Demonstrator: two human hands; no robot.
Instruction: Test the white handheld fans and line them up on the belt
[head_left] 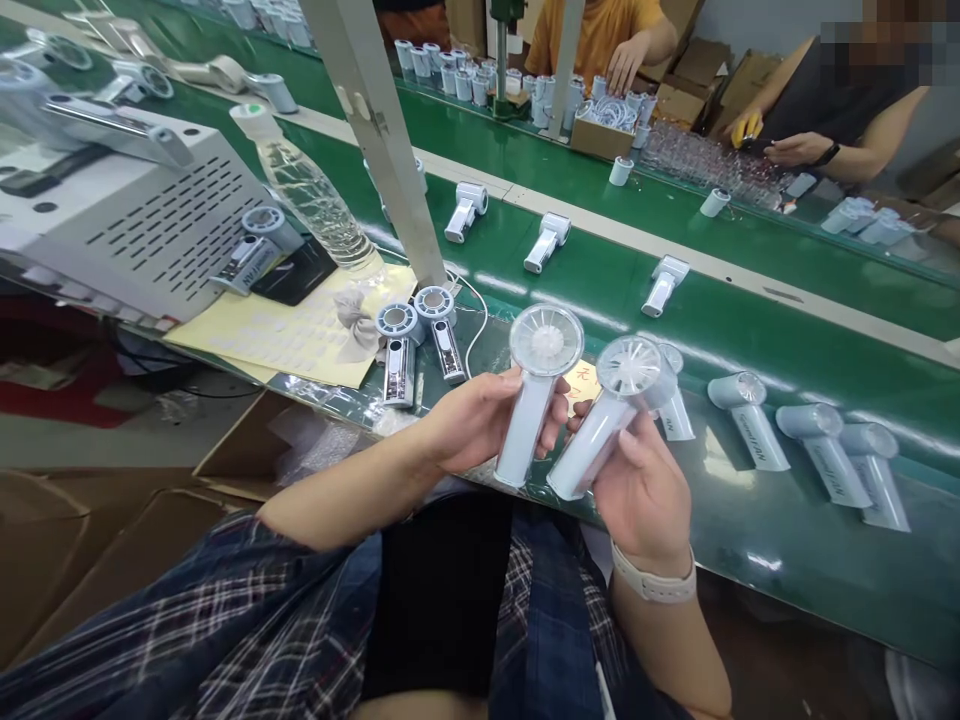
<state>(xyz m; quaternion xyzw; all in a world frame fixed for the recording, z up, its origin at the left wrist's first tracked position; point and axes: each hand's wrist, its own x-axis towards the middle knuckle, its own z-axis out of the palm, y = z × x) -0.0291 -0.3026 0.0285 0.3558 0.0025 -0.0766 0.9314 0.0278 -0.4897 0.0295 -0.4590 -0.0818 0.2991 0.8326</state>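
Two light-blue handheld fans are held side by side above the near edge of the bench. My left hand (484, 420) is wrapped round the handle of the left fan (519, 430), whose round clear front faces up. The right fan (592, 440) leans to the right, with my right hand (646, 480) closed round its handle; a white band circles that wrist. Behind the right fan, another fan (679, 412) lies partly hidden on the bench. A yellow note (581, 383) with red writing shows between the two held fans.
More fans (750, 420) lie to the right. Two opened fans (397, 365) rest left of my hands, near a metal post (390, 140), a water bottle (311, 195) and a vented box (172, 220). Fan bodies (547, 243) sit on the green belt (600, 290). Two people work across it.
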